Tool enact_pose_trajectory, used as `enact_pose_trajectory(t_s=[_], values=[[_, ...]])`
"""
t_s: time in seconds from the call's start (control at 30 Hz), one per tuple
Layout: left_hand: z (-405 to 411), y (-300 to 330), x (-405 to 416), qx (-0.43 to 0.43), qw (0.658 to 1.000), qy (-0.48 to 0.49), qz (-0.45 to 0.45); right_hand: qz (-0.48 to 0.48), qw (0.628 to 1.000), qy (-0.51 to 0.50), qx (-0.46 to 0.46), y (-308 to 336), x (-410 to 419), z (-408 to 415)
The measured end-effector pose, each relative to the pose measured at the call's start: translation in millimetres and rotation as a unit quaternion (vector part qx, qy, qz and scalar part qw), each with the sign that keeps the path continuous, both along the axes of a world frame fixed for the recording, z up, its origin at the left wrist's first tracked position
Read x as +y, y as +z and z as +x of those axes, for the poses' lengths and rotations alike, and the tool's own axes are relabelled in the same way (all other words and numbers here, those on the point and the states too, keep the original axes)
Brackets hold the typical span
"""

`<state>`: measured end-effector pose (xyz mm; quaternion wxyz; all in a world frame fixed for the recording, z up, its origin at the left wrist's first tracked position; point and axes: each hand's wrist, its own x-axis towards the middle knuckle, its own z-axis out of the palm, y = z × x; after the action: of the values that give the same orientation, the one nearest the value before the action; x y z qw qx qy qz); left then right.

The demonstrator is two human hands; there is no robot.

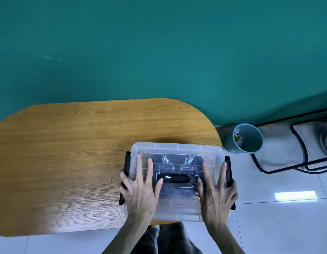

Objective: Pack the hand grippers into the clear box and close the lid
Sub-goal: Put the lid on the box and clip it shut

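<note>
Box: clear plastic box point(177, 149), lid on, long axis left-right.
Left hand point(140, 193): fingers spread flat on lid.
Right hand point(216, 195): likewise; black side latches point(127, 162) just outboard.

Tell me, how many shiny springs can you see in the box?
2. One spring sits left of centre near the clear box's far side, the other spring right of centre. More may be hidden under the hands.

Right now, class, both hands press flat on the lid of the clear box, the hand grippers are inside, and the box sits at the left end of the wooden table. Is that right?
Not quite. The head view shows the clear box at the right end of the wooden table, not the left. The rest holds: left hand and right hand press flat on the lid, hand grippers inside.
</note>
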<state>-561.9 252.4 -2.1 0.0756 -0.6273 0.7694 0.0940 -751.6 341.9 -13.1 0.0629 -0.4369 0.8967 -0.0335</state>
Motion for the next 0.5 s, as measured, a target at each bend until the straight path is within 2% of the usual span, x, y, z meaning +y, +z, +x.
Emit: enact_pose_trajectory(t_s=[0.5], values=[[-7.8, -4.0, 5.1, -0.012, 1.000, -0.002, -0.008, -0.046, 0.999, -0.010, -0.018, -2.7, 2.4, -0.7]])
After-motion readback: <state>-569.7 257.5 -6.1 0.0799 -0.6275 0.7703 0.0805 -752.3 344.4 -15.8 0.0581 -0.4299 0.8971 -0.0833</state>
